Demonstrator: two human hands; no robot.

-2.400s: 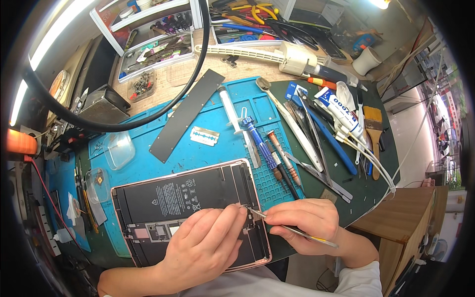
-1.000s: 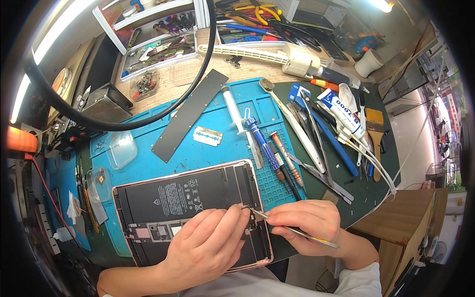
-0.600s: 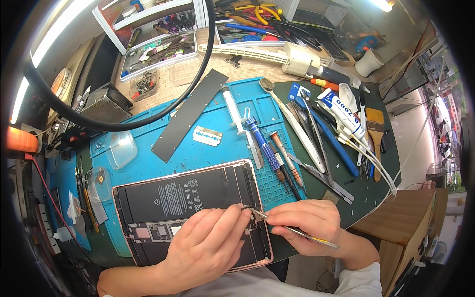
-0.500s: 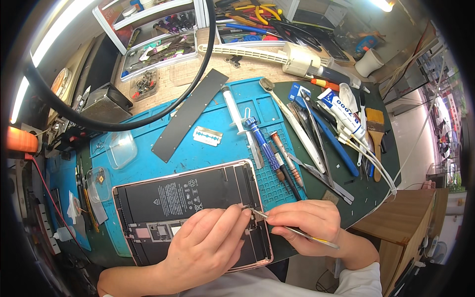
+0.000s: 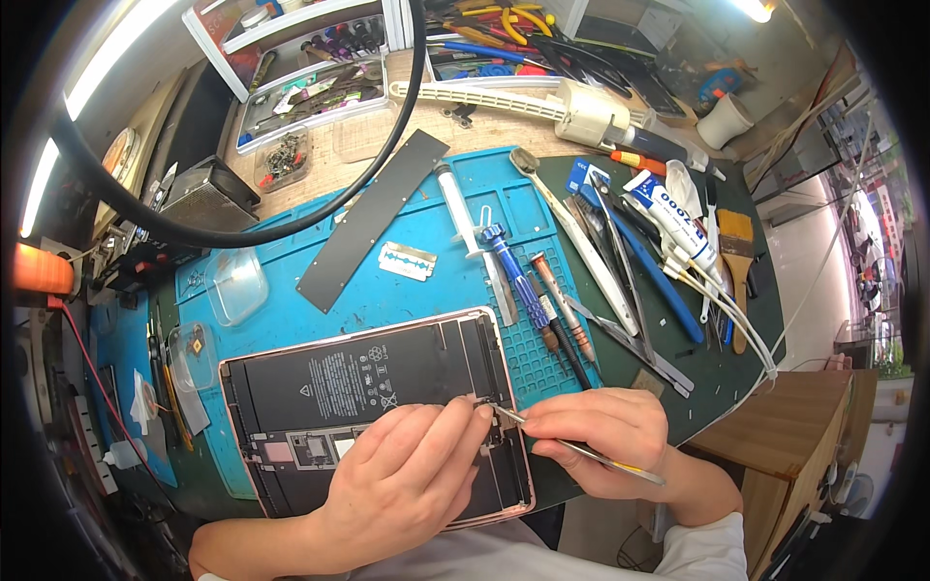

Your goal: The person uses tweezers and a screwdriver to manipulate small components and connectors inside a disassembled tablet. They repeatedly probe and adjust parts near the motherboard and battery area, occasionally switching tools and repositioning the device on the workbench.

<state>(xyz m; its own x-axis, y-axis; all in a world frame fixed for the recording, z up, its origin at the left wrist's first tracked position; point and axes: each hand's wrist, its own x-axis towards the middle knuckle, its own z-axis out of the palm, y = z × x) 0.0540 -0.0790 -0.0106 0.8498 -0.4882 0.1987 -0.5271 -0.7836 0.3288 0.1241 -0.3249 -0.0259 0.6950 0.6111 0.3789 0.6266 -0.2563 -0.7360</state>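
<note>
An opened tablet (image 5: 436,360) with a rose-coloured frame lies in front of me, its black battery and circuit parts bare. My left hand (image 5: 402,470) rests over its lower middle, thumb and fingers pinched together near the right-hand end. Whatever those fingertips hold is too small to make out. From the right, my right hand (image 5: 605,433) grips slim metal tweezers (image 5: 620,467), the tips reaching the same spot beside my left fingertips. Under the fingers, that spot on the tablet is partly hidden.
Beyond the tablet, the blue mat (image 5: 426,290) bears a black metal strip (image 5: 373,223), a razor blade (image 5: 407,260), a syringe (image 5: 457,208) and a blue screwdriver (image 5: 518,281). A glue tube (image 5: 668,213) and a brush (image 5: 736,252) lie right. A black cable (image 5: 291,229) arches across.
Hardly anything differs. Both hands keep their places at the tablet's right end, and the tweezers stay in my right hand; the view has shifted very slightly.
</note>
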